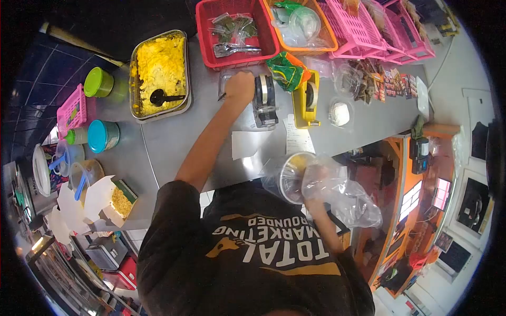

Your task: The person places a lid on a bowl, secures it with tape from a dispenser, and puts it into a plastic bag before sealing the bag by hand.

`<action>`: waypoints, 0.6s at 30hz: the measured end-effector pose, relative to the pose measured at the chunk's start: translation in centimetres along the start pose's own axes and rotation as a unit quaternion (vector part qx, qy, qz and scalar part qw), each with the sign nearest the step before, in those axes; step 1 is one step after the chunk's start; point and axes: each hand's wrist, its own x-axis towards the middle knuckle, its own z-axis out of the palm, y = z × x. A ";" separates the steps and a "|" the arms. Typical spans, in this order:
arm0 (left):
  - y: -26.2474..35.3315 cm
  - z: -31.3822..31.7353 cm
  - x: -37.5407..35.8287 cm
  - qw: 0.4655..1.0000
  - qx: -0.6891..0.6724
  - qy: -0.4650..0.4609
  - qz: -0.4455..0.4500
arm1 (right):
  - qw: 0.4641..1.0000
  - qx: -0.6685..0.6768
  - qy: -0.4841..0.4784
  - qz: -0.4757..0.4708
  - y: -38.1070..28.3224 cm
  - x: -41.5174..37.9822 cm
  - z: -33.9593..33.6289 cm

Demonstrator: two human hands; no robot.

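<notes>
My left hand (240, 87) is closed at the front of the red basket, left of a black tape dispenser (265, 100). A thin dark tip shows beside its fingers; what they hold is not clear. Near my body, my right hand (315, 203) is closed on a clear plastic bag (356, 203), whose film partly covers the fingers. The bag lies against a clear round container (291, 178), tilted with its opening towards the bag. White paper (250, 144) and a printed receipt (299, 138) lie on the metal counter (211, 131).
A tray of yellow food (161, 68) with a black spoon stands at the left. Red (203, 31) and orange (331, 26) baskets line the back, beside pink baskets (350, 31). A yellow tape dispenser (305, 102) stands centre right. Tubs and an open food box (122, 203) are left.
</notes>
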 end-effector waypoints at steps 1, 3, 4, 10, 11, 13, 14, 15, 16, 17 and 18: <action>-0.2 0.3 0.2 1.000 0.006 0.009 0.013 | 0.999 -0.031 0.004 -0.018 -0.3 -0.4 0.3; -0.8 0.8 0.3 0.999 0.018 0.027 0.042 | 1.000 0.004 -0.018 0.024 -1.0 -1.2 1.1; -1.1 1.1 0.4 0.999 0.015 0.027 0.045 | 0.993 0.069 -0.043 0.083 -1.4 -1.6 1.4; -1.5 -0.7 -0.7 0.998 -0.024 0.048 0.044 | 0.915 0.281 -0.144 0.251 -4.7 -2.7 1.8; -1.9 -0.6 -1.0 0.995 -0.046 0.070 0.044 | 0.912 0.285 -0.156 0.252 -5.2 -2.8 1.8; -2.6 -0.3 -1.7 0.980 -0.134 0.132 0.061 | 0.910 0.285 -0.176 0.245 -6.2 -2.9 1.9; -2.9 -0.1 -2.2 0.962 -0.199 0.171 0.077 | 0.909 0.285 -0.186 0.239 -6.8 -2.9 2.1; -2.9 -0.9 -3.0 0.937 -0.263 0.211 0.092 | 0.909 0.282 -0.199 0.231 -7.4 -2.8 2.3; -3.0 -1.7 -3.8 0.910 -0.339 0.225 0.085 | 0.911 0.278 -0.213 0.217 -8.2 -2.6 2.6; -3.1 -2.7 -4.9 0.876 -0.412 0.238 0.076 | 0.914 0.271 -0.228 0.196 -9.1 -2.3 3.1; -3.5 -3.7 -6.4 0.838 -0.481 0.250 0.064 | 0.919 0.261 -0.245 0.168 -10.1 -2.0 3.6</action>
